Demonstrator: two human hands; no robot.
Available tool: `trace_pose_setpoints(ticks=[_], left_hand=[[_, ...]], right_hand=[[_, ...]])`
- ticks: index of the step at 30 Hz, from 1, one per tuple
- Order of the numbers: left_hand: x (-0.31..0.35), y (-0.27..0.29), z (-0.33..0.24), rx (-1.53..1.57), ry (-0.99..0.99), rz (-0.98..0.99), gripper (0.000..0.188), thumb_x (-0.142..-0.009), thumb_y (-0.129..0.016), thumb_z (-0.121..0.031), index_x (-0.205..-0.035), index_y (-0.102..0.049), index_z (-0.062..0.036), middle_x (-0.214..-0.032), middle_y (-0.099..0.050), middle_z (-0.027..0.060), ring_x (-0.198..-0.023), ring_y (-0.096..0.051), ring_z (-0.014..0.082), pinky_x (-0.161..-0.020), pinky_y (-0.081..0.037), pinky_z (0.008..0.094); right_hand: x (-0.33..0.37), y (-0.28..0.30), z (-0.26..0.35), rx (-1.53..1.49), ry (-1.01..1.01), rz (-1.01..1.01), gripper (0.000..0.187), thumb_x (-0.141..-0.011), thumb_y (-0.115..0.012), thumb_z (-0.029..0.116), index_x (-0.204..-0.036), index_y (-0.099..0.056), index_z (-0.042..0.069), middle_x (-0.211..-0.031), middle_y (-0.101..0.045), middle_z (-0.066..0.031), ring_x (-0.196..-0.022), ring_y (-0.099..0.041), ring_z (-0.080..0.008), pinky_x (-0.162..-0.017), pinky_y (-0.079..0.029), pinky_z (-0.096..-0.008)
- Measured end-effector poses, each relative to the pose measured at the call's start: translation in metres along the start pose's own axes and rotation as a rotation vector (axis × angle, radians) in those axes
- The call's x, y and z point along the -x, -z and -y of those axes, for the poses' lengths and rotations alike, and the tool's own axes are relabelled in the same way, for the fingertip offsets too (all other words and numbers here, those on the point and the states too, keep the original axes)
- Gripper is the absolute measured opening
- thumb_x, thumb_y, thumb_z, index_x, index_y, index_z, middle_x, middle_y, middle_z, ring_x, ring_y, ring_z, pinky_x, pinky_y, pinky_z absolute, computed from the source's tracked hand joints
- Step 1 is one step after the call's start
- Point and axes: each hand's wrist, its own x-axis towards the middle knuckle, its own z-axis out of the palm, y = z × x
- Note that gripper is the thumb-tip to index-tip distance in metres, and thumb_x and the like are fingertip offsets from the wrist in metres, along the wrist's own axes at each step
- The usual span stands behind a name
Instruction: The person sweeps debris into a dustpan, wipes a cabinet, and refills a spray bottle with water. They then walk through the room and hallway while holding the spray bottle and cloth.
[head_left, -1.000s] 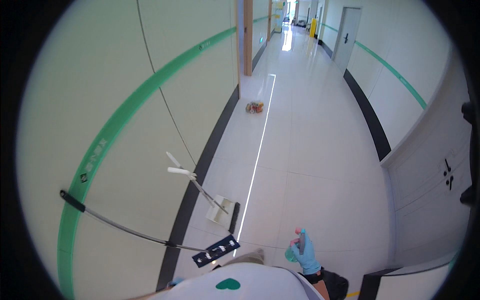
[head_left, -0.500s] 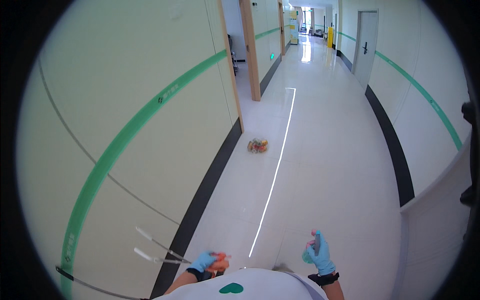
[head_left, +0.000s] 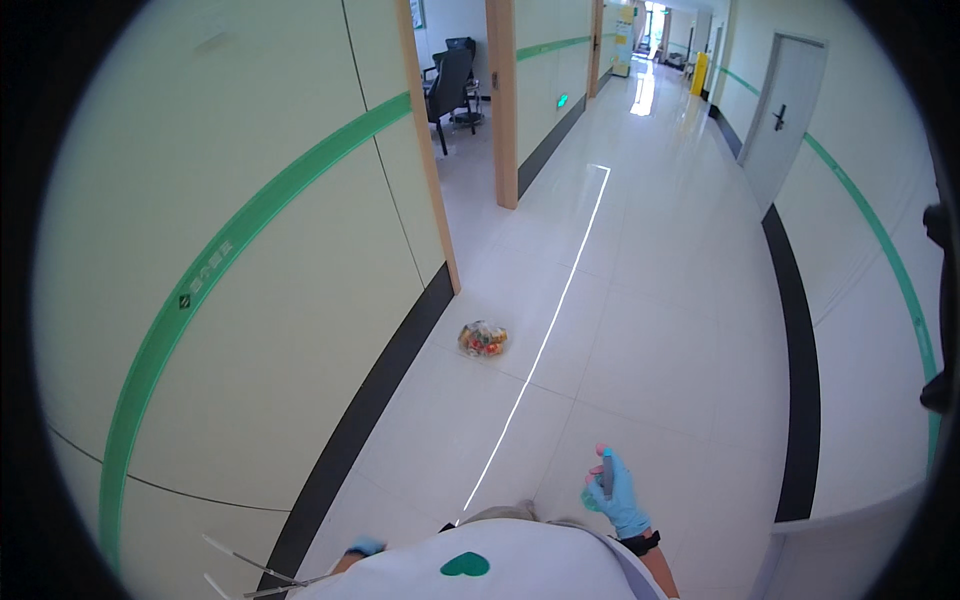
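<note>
My right hand, in a light blue glove with bare pink fingertips, is raised over the floor at the lower right. Its fingers are curled around a see-through green thing whose kind I cannot make out. A grey strip lies along the finger side of that hand. My left hand, also gloved in blue, shows only in part at the lower left; my white top covers its fingers. Thin silver rods stick out beside the left forearm. Farther ahead, a clear plastic bag of colourful small items rests on the floor.
A corridor stretches ahead between pale walls with green stripes and dark skirting. On the left, an open doorway shows a black office chair. A closed grey door is on the right. A white line of light crosses the floor; a yellow stand is far off.
The bag and doorway now appear nearer as I move along the corridor. My left hand, earlier in view with something orange, has dropped back behind my top. The right hand keeps its grip.
</note>
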Motion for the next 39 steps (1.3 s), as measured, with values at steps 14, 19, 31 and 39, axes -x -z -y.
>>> trace_pose_setpoints(ticks=[14, 19, 31, 39], left_hand=[[-0.104, 0.266, -0.823, 0.175, -1.081, -0.402, 0.05, -0.096, -0.067, -0.023, -0.145, -0.053, -0.0244, -0.12, -0.067, 0.0085, -0.097, -0.068, 0.0224, -0.083, -0.054, 0.0342], [-0.181, 0.34, -0.966, -0.036, -0.909, -0.398, 0.041, -0.098, -0.061, -0.024, -0.139, -0.057, -0.0196, -0.121, -0.066, 0.0057, -0.095, -0.068, 0.0251, -0.08, -0.055, 0.0335], [-0.431, 0.54, -1.207, -0.178, -0.895, -0.384, 0.019, -0.088, -0.061, -0.018, -0.105, -0.066, -0.0098, -0.089, -0.068, 0.008, -0.069, -0.068, 0.0237, -0.061, -0.054, 0.0339], [-0.586, 0.639, -1.359, 0.065, -0.396, -0.223, 0.031, -0.087, -0.068, -0.017, -0.117, -0.065, -0.0113, -0.095, -0.069, 0.0117, -0.086, -0.069, 0.0277, -0.074, -0.056, 0.0373]], right_hand=[[-0.603, 0.135, -0.02, 0.248, 0.353, 0.501, 0.052, -0.089, -0.065, 0.011, -0.138, -0.05, 0.003, -0.123, -0.061, -0.0223, -0.103, -0.063, -0.0385, -0.088, -0.053, -0.042], [-0.817, 0.109, -0.003, 0.314, 0.594, 0.829, 0.056, -0.087, -0.066, 0.012, -0.139, -0.048, 0.001, -0.123, -0.06, -0.0239, -0.102, -0.062, -0.0412, -0.088, -0.052, -0.042], [-1.221, 0.154, -0.012, 0.339, 0.367, 0.983, 0.06, -0.087, -0.076, 0.034, -0.136, -0.054, 0.006, -0.116, -0.065, -0.0174, -0.106, -0.062, -0.0335, -0.092, -0.049, -0.0409], [-1.476, 0.133, -0.089, 0.646, 0.479, 1.028, 0.037, -0.094, -0.062, 0.036, -0.121, -0.063, 0.01, -0.079, -0.07, -0.0152, -0.068, -0.067, -0.0367, -0.062, -0.052, -0.0488]])
